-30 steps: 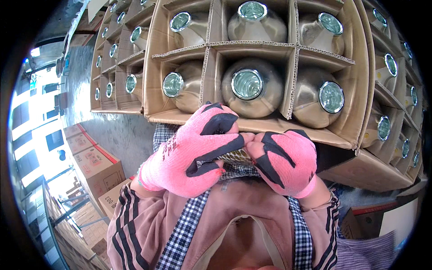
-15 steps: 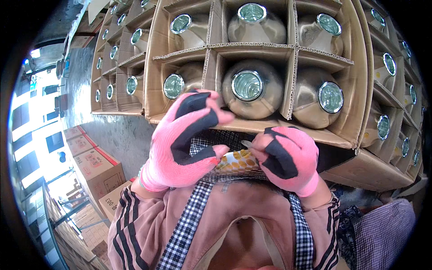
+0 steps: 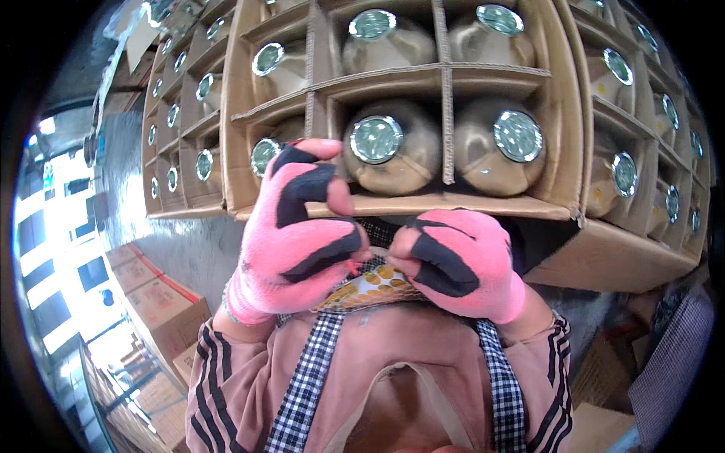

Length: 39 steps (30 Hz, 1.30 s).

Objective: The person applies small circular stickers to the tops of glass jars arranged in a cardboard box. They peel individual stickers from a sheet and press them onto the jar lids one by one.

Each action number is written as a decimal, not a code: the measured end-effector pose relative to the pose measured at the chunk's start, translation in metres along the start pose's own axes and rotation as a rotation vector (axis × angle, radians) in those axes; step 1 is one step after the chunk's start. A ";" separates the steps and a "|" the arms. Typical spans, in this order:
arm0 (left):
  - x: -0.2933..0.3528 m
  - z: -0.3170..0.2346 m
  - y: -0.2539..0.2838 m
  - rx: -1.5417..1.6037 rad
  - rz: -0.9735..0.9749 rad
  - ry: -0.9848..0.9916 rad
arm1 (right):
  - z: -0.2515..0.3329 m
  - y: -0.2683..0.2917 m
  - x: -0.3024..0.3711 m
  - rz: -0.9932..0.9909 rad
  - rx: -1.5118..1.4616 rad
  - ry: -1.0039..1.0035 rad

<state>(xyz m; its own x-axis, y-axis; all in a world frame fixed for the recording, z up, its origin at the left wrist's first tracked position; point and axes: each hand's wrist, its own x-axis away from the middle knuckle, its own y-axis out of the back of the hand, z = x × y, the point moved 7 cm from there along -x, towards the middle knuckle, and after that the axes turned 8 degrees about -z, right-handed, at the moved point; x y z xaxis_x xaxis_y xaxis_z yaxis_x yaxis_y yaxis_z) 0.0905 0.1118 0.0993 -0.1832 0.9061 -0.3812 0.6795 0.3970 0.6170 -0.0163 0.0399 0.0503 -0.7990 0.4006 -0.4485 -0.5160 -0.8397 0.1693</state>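
My left hand (image 3: 298, 226), in a pink glove with black patches and bare fingertips, has its fingers curled but apart. Its fingertips are near the front edge of a divided cardboard box (image 3: 393, 205), by a round smoky-gold glass vessel (image 3: 393, 170) with a shiny silver rim. My right hand (image 3: 461, 260), gloved alike, is closed in a pinch close to my left thumb. Whatever its fingertips grip is hidden. Below and between both hands, against my checked apron, lies a white sheet or packet with yellow dots (image 3: 370, 288).
More divided boxes of the same glass vessels stand at the left (image 3: 185, 143) and right (image 3: 642, 151). Closed cartons (image 3: 162, 298) are stacked on the floor at left. A checked cloth (image 3: 672, 370) hangs at the lower right.
My right hand has moved left, nearer my left thumb. The small clear tip seen at its fingers is now hidden. The boxes have shifted left in the view.
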 end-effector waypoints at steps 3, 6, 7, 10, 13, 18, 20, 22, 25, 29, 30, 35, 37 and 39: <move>-0.006 -0.007 0.004 0.003 -0.054 0.040 | 0.010 0.009 0.004 -0.178 0.090 -0.014; -0.022 0.000 0.002 -0.026 -0.024 0.113 | 0.021 0.011 0.017 -0.081 0.219 0.029; -0.035 0.003 -0.007 -0.074 0.087 0.136 | 0.027 -0.005 0.024 0.019 0.341 0.130; -0.067 0.005 -0.064 -0.087 0.432 0.010 | 0.024 -0.050 0.034 0.304 0.454 0.235; -0.077 -0.004 -0.121 -0.208 0.491 -0.222 | 0.013 -0.081 0.040 0.328 0.439 0.290; -0.078 0.009 -0.167 -0.480 0.577 -0.421 | 0.018 -0.092 0.046 0.237 0.453 0.379; -0.078 0.008 -0.175 -0.521 0.591 -0.454 | 0.017 -0.090 0.047 0.222 0.464 0.383; -0.077 0.006 -0.183 -0.556 0.621 -0.512 | 0.014 -0.090 0.046 0.223 0.458 0.378; -0.074 0.005 -0.187 -0.586 0.619 -0.555 | 0.014 -0.088 0.046 0.199 0.456 0.389; -0.074 0.002 -0.190 -0.585 0.597 -0.612 | 0.012 -0.090 0.045 0.196 0.457 0.380; -0.074 0.001 -0.191 -0.588 0.588 -0.625 | 0.011 -0.088 0.045 0.189 0.450 0.375; -0.096 0.003 -0.171 -0.431 0.351 -0.377 | 0.006 -0.083 0.040 0.193 0.430 0.316; -0.098 0.011 -0.154 -0.230 0.266 -0.217 | 0.006 -0.075 0.038 0.115 0.404 0.313; -0.097 0.012 -0.151 -0.315 0.250 -0.243 | 0.004 -0.069 0.036 0.090 0.395 0.283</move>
<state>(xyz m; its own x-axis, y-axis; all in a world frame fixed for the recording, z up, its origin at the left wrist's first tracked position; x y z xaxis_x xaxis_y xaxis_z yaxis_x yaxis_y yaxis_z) 0.0135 -0.0377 0.0347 0.1555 0.9342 -0.3211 0.4259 0.2299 0.8751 -0.0107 0.1141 0.0255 -0.7587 0.1714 -0.6285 -0.5701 -0.6414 0.5134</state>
